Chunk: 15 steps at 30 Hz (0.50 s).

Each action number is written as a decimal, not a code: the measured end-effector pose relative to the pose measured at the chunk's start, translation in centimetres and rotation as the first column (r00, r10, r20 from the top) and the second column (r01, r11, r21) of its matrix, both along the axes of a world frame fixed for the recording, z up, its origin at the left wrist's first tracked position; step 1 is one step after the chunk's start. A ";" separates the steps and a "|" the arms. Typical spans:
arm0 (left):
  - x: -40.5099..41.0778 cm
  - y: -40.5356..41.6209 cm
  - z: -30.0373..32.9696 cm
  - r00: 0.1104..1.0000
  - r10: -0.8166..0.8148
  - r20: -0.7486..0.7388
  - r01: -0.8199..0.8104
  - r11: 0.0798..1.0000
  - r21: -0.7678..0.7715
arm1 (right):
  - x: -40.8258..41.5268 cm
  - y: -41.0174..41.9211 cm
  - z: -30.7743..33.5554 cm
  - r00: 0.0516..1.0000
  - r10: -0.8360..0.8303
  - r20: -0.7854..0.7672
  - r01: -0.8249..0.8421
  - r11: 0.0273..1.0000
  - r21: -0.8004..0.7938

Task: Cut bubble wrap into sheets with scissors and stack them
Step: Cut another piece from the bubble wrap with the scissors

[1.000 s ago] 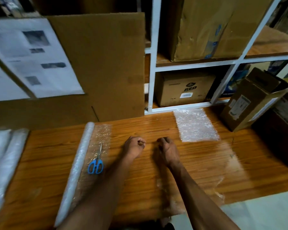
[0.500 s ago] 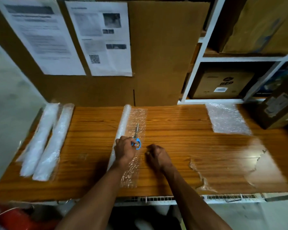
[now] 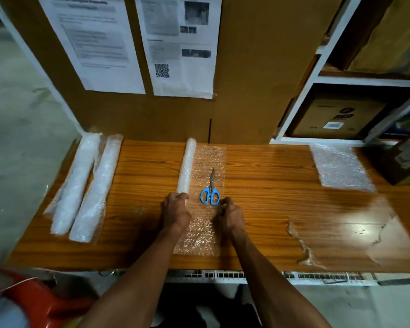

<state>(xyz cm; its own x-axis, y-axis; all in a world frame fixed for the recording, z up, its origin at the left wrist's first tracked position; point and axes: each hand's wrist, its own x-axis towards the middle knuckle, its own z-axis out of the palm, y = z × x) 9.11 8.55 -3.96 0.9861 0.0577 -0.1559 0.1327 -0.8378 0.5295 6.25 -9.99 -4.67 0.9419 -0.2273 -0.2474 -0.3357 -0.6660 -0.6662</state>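
A bubble wrap roll point(image 3: 186, 166) lies across the middle of the wooden table point(image 3: 265, 185), with a short unrolled flap point(image 3: 200, 230) spread to its right. My left hand point(image 3: 175, 210) grips the near end of the roll. My right hand point(image 3: 230, 215) pinches the flap's right edge just below the scissors. The blue-handled scissors point(image 3: 210, 189) lie shut on the flap, blades pointing away from me. A stack of cut bubble wrap sheets point(image 3: 339, 168) sits at the far right of the table.
Two more bubble wrap rolls point(image 3: 81, 188) lie at the table's left end. Torn clear film point(image 3: 336, 235) sticks to the tabletop at the near right. Cardboard with taped papers point(image 3: 178, 43) stands behind; white shelving with boxes point(image 3: 336, 114) is at the right. A carton point(image 3: 402, 159) sits at far right.
The view swung left and centred on the roll. My left hand left the scissors and took the roll's near end. My right hand moved to the flap's edge.
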 end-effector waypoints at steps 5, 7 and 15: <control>0.5 -1.1 -0.1 0.996 -0.093 -0.015 0.091 0.993 -0.079 | -1.0 -2.5 -0.3 0.997 -0.064 0.034 0.063 0.997 0.044; 0.8 -2.2 0.0 0.989 -0.150 -0.006 0.149 0.985 -0.092 | -1.4 -3.8 -0.5 0.995 -0.099 0.006 0.098 0.992 0.077; 1.2 -4.0 0.3 0.969 -0.246 -0.039 0.234 0.953 -0.194 | -2.7 -7.5 -1.2 0.986 -0.169 -0.013 0.169 0.985 0.038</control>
<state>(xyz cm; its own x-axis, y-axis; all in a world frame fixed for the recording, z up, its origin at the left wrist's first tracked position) 10.34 4.56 -3.69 0.9554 -0.2153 -0.2020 -0.0228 -0.7361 0.6765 3.51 -17.47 -5.84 0.8883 -0.3731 -0.2678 -0.4475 -0.5725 -0.6870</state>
